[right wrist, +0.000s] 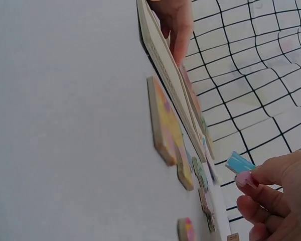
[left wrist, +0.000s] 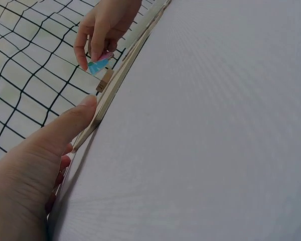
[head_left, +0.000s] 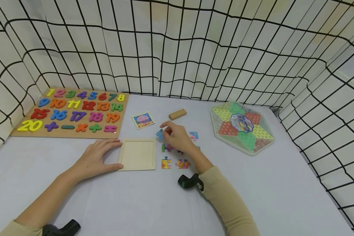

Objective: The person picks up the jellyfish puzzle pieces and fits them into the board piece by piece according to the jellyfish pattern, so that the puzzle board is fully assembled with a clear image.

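Your right hand (head_left: pixel 175 136) pinches a blue-and-pink puzzle piece (head_left: pixel 159 134); a slackening pinch could drop it among the loose pieces (head_left: pixel 166 164) beneath. Your left hand (head_left: pixel 97 159), fingers spread, touches the wooden tray (head_left: pixel 137 155) at its right; pushing might skid it into them.

Plain tan sleeves (head_left: pixel 230 201), curved black wrist devices (head_left: pixel 186 182).

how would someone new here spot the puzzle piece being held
On the white table, find the number board, then the pale square tray beside its near right corner. Just past the tray's right side, the right hand pinches a blue puzzle piece with some pink. Its neighbours lie on the table; this one alone is held.
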Demonstrator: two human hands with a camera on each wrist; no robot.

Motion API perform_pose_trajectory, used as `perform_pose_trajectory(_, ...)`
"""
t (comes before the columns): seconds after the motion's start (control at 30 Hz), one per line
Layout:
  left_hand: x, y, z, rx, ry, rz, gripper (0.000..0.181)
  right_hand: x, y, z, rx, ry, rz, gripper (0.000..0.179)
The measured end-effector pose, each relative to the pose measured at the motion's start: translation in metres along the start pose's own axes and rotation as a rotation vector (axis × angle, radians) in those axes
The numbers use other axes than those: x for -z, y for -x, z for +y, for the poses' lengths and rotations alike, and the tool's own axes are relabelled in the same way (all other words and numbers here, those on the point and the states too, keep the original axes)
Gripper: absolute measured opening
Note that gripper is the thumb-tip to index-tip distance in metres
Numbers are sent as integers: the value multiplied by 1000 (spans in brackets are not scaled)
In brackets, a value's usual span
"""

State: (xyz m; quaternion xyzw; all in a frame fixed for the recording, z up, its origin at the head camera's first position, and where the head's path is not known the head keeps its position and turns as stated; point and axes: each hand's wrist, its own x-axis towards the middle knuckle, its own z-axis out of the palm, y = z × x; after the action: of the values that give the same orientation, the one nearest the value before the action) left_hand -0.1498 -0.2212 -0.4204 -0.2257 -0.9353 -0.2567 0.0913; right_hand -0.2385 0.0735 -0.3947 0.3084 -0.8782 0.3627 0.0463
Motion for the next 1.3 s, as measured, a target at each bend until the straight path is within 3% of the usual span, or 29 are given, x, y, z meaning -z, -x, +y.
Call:
perform_pose_trajectory(0.43,1,-1,-2,-34,-1,-10,75,-8,-1,-22,-127,-213,-17,21)
perform_pose_trajectory(0.63,2,-1,-2,-29,-5,-22,74,-19,-2,-28,-146,-283,-29,19)
perform_pose_trajectory(0.87,3,-1,-1,-26,-2,-29,72,-31,-3,-36,-166,-304,-89,15)
perform_pose_trajectory(1.3,3,1,1,-57,35,-2,50,-49,-10,-46,-185,-300,-128,9)
